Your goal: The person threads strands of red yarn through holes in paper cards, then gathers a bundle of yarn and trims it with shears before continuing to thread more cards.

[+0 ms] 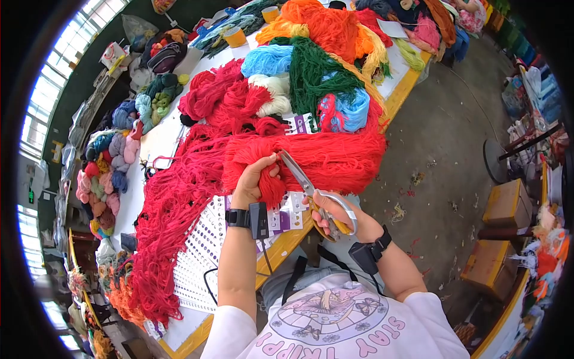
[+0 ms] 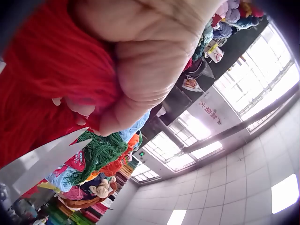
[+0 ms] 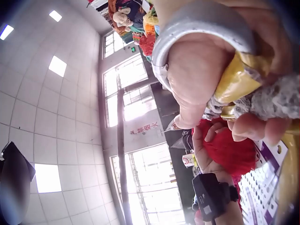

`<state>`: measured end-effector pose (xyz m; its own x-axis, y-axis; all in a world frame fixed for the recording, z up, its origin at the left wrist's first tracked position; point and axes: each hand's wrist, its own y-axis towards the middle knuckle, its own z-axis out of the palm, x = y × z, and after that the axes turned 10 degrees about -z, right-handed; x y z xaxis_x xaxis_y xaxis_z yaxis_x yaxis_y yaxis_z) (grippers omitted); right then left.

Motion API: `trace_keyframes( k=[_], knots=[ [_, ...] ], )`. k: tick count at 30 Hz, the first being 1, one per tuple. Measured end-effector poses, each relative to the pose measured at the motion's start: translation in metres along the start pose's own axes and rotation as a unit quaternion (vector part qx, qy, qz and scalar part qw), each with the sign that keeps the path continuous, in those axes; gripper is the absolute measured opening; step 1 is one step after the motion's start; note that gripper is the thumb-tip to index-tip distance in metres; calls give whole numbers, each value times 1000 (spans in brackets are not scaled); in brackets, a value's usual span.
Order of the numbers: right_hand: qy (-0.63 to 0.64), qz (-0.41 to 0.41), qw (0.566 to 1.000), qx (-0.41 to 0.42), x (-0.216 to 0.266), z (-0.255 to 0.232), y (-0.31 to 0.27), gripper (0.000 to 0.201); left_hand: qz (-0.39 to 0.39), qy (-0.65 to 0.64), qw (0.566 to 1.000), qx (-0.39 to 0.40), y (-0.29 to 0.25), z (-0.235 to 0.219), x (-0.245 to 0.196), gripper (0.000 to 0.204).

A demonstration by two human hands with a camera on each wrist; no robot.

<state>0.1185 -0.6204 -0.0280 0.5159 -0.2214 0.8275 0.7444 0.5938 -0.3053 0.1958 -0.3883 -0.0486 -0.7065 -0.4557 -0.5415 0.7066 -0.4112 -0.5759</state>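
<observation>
My left hand (image 1: 258, 178) grips one end of a bright red yarn hank (image 1: 335, 161) that stretches rightward across the table. In the left wrist view, thumb and fingers curl round the red strands. My right hand (image 1: 335, 214) holds a pair of scissors (image 1: 298, 172), its handles wrapped in yellow tape and grey material. The scissor blades (image 2: 44, 159) are slightly parted, with their tips close by the left fingertips. Fingers of the right hand pass through the handle loops (image 3: 204, 23). Darker crimson yarn (image 1: 173, 221) spreads beside the hank on the left.
Green yarn (image 1: 320, 81), light blue yarn (image 1: 269, 61) and orange yarn (image 1: 323, 27) are heaped farther along the table. White cards with holes (image 1: 203, 257) lie near its yellow edge (image 1: 281, 248). Cardboard boxes (image 1: 507, 203) stand on the floor at right.
</observation>
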Motion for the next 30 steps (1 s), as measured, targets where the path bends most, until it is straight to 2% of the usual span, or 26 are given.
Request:
trace_keyframes(
  k=[9, 15, 18, 19, 20, 21, 22, 23, 24, 26, 27, 28, 30],
  knots=[
    [84, -10, 996, 6, -17, -2, 13, 53, 46, 44, 998, -19, 4, 1, 4, 9],
    [217, 16, 975, 52, -30, -4, 21, 53, 56, 82, 995, -26, 3, 2, 6, 15],
    [267, -9, 963, 38, -28, -6, 21, 55, 44, 85, 995, -8, 1, 3, 4, 21],
    [283, -42, 958, -6, -31, -6, 22, 47, 40, 81, 996, 3, 0, 3, 3, 23],
    [169, -93, 979, -58, -24, -6, 19, 41, 41, 68, 997, 5, 1, 1, 3, 22],
    [52, -143, 982, -109, -11, -7, 14, 36, 41, 54, 998, 7, 2, 0, 3, 22],
    [-67, -189, 967, -158, -1, -8, 12, 32, 41, 40, 998, 10, 3, -2, 3, 21],
    [-76, -221, 949, -212, 4, -11, 15, 27, 54, 27, 998, -21, 2, 1, 4, 22],
    [-103, -236, 939, -229, 10, -22, 14, 27, 68, 15, 996, -51, 0, 8, 3, 22],
    [-215, -314, 880, -285, 37, -40, 12, 31, 103, -5, 991, -89, -8, 16, -3, 23],
    [-263, -294, 850, -349, 54, -55, 10, 35, 123, -11, 988, -90, -16, 15, -6, 23],
    [-310, -275, 809, -416, 74, -73, 7, 39, 141, -17, 986, -83, -22, 17, -11, 23],
    [-454, -339, 657, -498, 100, -130, 13, 39, 163, -95, 979, 75, -45, 13, -28, 25]
  ],
)
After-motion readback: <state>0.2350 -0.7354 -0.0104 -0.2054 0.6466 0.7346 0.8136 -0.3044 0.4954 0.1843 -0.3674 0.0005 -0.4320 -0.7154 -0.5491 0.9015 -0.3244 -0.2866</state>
